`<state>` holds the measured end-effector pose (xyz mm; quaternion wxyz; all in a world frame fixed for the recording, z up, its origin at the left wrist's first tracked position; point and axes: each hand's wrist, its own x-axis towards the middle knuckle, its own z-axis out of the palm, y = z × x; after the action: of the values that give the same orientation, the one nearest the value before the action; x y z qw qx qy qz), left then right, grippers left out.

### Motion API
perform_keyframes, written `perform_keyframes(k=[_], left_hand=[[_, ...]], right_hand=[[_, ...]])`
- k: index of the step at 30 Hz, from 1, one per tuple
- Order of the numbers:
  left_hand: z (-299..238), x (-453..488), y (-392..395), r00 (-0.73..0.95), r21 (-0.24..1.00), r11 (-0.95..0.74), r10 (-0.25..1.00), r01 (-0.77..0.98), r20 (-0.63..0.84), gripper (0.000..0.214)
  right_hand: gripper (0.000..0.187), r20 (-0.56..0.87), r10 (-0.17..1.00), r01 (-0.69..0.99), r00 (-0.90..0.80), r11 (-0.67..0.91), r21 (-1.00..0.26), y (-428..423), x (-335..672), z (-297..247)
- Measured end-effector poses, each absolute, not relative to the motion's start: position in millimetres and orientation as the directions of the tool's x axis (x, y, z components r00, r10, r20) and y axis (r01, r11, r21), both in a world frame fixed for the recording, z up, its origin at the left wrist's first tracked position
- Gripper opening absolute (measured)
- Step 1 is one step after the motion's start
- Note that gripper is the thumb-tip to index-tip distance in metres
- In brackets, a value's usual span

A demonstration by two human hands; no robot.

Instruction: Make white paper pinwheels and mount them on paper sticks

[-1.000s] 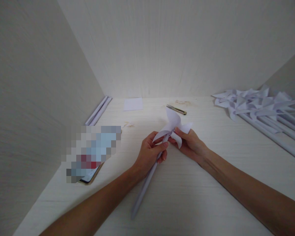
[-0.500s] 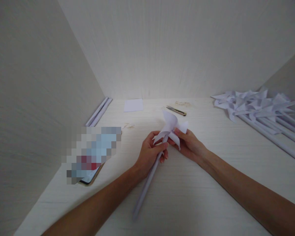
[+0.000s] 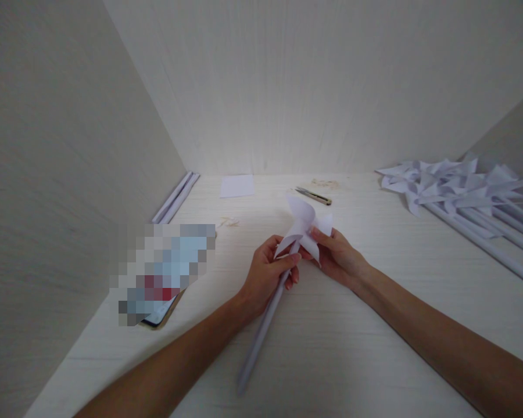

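A white paper pinwheel [image 3: 303,216] with curled blades is held in both hands at the middle of the view. My left hand [image 3: 270,268] is closed round the top of its rolled paper stick [image 3: 265,325], just below the blades. The stick slants down towards me, its lower end free. My right hand [image 3: 337,255] pinches the pinwheel near its centre from the right, thumb on top of a blade. Those fingers partly hide the centre, so how the head joins the stick cannot be made out.
Several finished paper pinwheels [image 3: 444,191] lie heaped at the right. Thread snips [image 3: 314,195] rest beyond my hands, with thin pale strips [image 3: 326,183] behind them. A white paper square [image 3: 236,186] and rolled paper sticks [image 3: 176,197] lie further left. A phone [image 3: 159,316], mostly blurred out, lies near left.
Almost nothing differs. The pinwheel's blades and stick have shifted very slightly, while both hands keep their hold in the same place.
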<state>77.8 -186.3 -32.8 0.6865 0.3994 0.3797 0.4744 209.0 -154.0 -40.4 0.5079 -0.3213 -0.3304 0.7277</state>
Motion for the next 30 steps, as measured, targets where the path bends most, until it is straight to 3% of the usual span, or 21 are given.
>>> perform_keyframes(k=[7, 30], left_hand=[[-31.5, 78.1, -187.2, 0.25, 0.911, 0.248, 0.953, -0.329, -0.169, 0.017], [-31.2, 75.2, -189.1, 0.251, 0.916, 0.25, 0.952, -0.314, -0.174, 0.016]], right_hand=[[0.031, -0.191, 0.961, -0.53, -0.201, -0.271, -0.804, -154.5, 209.4, -41.1], [0.022, -0.129, 0.98, -0.493, -0.151, -0.188, -0.849, -159.4, 208.5, -45.0]])
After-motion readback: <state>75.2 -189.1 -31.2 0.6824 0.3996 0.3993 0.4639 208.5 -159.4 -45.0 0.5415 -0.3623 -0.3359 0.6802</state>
